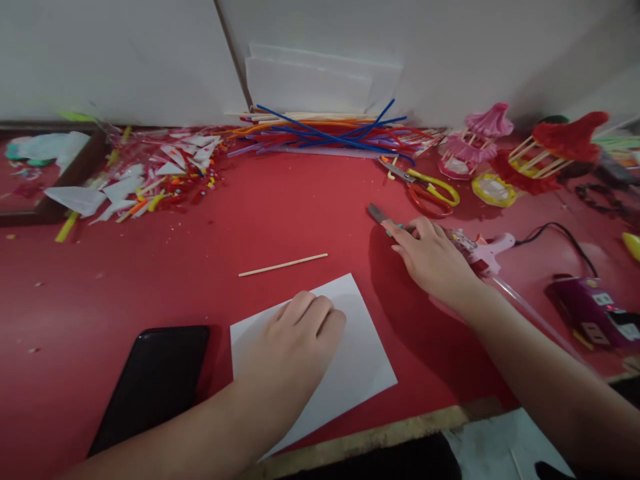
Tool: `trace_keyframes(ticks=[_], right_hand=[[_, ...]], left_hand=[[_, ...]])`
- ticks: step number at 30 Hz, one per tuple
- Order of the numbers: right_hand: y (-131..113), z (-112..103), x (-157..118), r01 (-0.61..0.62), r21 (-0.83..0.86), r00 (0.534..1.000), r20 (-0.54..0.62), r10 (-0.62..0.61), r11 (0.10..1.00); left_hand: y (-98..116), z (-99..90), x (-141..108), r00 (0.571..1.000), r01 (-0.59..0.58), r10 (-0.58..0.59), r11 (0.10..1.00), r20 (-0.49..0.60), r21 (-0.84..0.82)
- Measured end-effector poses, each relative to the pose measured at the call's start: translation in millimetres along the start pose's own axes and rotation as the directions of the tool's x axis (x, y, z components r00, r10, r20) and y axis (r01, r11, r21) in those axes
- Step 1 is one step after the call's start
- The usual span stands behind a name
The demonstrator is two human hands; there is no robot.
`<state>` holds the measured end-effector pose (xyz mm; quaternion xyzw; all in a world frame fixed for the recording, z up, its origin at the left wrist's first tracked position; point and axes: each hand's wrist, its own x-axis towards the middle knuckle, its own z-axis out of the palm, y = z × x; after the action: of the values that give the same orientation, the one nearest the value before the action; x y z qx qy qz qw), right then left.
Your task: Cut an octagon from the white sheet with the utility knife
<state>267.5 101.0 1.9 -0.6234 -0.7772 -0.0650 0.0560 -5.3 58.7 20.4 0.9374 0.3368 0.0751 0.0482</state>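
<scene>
My left hand [300, 347] rests on a sheet of white paper [360, 357], its fingers curled under. Whatever they hold, if anything, is hidden. A thin wooden stick [283, 265] lies on the red table just beyond the paper. To the right, my right hand [433, 257] is closed around a utility knife [379, 215]; the grey blade and a bit of teal handle show past the fingertips. Close behind that hand is a pink glue gun [493, 253] with a black cord. Scissors [433, 190] with yellow and red handles lie just beyond the knife.
A black phone [153, 380] lies left of the paper. Paper scraps [125, 187] and a dark-framed tray [75, 173] are at back left, pipe cleaners [325, 130] along the wall. Small pink [480, 133] and red [555, 150] stick-built models stand back right, a purple power strip [593, 310] nearer.
</scene>
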Motion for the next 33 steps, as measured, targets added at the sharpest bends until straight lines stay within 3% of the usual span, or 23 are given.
trace_keyframes(ticks=[6, 10, 12, 15, 17, 21, 28, 33], right_hand=[[-5, -3, -2, 0.017, 0.098, 0.988, -0.152, -0.002, 0.995], [-24, -24, -2, 0.15, 0.268, 0.952, -0.299, -0.065, 0.952], [-38, -31, -3, 0.312, 0.463, 0.92, -0.365, -0.142, 0.83], [-58, -28, -4, 0.409, 0.645, 0.912, -0.312, -0.265, 0.645], [-68, -19, -6, 0.41, 0.687, 0.91, -0.265, -0.318, 0.601], [-75, -7, -12, 0.404, 0.692, 0.909, -0.228, -0.349, 0.599], [-68, -12, -25, 0.42, 0.675, 0.896, -0.203, -0.395, 0.606], [-63, -11, -24, 0.394, 0.646, 0.908, -0.164, -0.386, 0.653]], left_hand=[[-5, -16.8, 2, 0.985, 0.075, -0.071, 0.997, 0.155, -0.022], [-15, -22.7, 4, 0.971, 0.237, -0.232, 0.964, 0.061, -0.117], [-20, -22.0, 5, 0.958, 0.28, -0.284, 0.917, 0.026, -0.283], [-24, -17.7, 6, 0.954, 0.272, -0.3, 0.823, 0.026, -0.499], [-24, -14.2, 7, 0.957, 0.254, -0.29, 0.798, 0.022, -0.546], [-21, -7.9, 7, 0.962, 0.224, -0.272, 0.778, 0.005, -0.586], [-15, -1.7, 7, 0.963, 0.2, -0.268, 0.746, -0.012, -0.635], [-9, -7.1, 0, 0.978, 0.147, -0.205, 0.797, -0.034, -0.586]])
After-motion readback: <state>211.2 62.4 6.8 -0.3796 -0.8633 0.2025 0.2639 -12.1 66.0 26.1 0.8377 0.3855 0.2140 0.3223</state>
